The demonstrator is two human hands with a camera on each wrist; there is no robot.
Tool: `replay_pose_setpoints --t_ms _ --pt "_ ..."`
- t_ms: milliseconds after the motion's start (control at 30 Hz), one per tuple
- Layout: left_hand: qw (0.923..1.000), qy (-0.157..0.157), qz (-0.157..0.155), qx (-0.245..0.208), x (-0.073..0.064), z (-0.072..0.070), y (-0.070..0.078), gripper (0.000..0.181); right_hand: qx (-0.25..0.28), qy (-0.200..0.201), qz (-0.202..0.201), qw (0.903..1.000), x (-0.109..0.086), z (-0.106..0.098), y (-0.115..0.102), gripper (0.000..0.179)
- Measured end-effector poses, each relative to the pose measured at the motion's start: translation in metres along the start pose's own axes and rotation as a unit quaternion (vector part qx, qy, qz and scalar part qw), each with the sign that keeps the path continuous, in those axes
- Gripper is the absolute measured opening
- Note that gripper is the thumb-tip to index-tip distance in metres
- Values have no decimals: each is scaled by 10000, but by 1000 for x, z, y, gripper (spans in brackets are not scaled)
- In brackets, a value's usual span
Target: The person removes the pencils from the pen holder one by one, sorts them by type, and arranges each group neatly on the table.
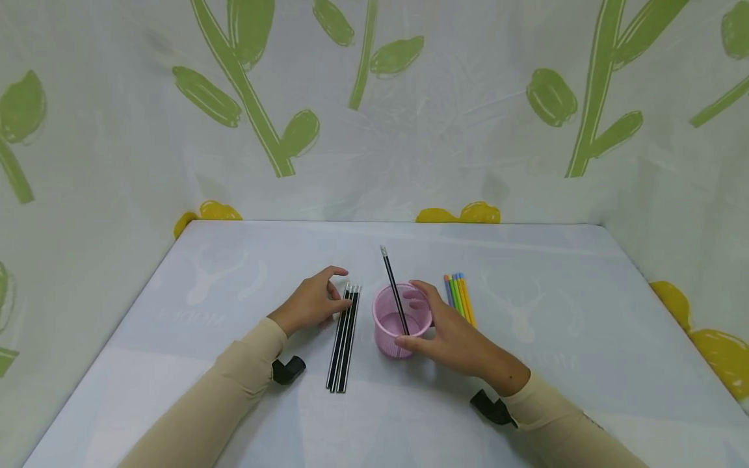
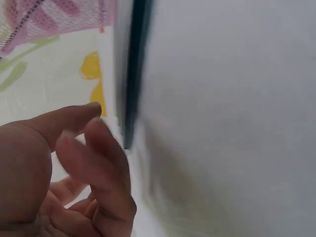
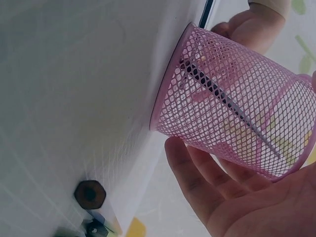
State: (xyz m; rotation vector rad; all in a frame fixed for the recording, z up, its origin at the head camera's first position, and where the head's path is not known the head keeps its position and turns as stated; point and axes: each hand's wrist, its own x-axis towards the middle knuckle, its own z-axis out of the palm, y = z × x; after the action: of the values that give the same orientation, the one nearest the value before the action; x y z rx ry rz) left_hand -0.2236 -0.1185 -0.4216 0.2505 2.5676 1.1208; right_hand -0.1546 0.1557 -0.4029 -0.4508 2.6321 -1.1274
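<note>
My right hand (image 1: pixel 453 338) holds a pink mesh pen cup (image 1: pixel 391 339) by its side, thumb at the near rim and fingers around the far side. Inside the cup one black pencil (image 1: pixel 394 286) leans, its silvery end above the rim. Through the mesh in the right wrist view, the same pencil (image 3: pixel 222 96) slants across the cup. Left of the cup lies a row of several black pencils (image 1: pixel 344 348) with silvery far ends. My left hand (image 1: pixel 313 300) is over their far ends, fingers loosely bent. The left wrist view shows these fingers (image 2: pixel 106 168) blurred beside the pencils (image 2: pixel 133 74), pinching nothing.
Right of the cup, partly behind my right hand, lie several coloured pencils (image 1: pixel 459 296) in orange, yellow, green and blue. A hexagonal brown end (image 3: pixel 90 194) shows low in the right wrist view. The white table (image 1: pixel 526 260) meets leaf-patterned walls (image 1: pixel 456 162) at the back and sides.
</note>
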Motion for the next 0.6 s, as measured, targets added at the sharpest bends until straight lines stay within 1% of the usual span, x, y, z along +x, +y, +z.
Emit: replay_pose_setpoints --t_ms 67,167,233,333,400,467,533,600 --pt "9994 227 186 171 -1 -1 4 61 -20 -8 12 10000 0 0 0 99" --pt "9963 599 559 254 -3 0 14 54 -18 7 18 10000 0 0 0 99" --pt "9931 856 773 206 -6 3 22 50 -16 18 2 10000 0 0 0 99" --pt "9873 1171 1073 -37 -10 10 35 48 -5 21 -2 10000 1 1 1 99" --pt "9815 1399 1296 -182 -14 15 43 49 -17 19 -3 10000 1 1 1 99" --pt "9734 1635 1582 -284 -16 20 51 52 -19 36 3 10000 2 1 1 99" --pt "9656 1835 1822 -287 -17 24 58 57 -27 52 47 10000 1 2 0 99" --pt "9596 1968 1999 -236 -19 28 63 62 -36 48 42 10000 1 3 0 98"
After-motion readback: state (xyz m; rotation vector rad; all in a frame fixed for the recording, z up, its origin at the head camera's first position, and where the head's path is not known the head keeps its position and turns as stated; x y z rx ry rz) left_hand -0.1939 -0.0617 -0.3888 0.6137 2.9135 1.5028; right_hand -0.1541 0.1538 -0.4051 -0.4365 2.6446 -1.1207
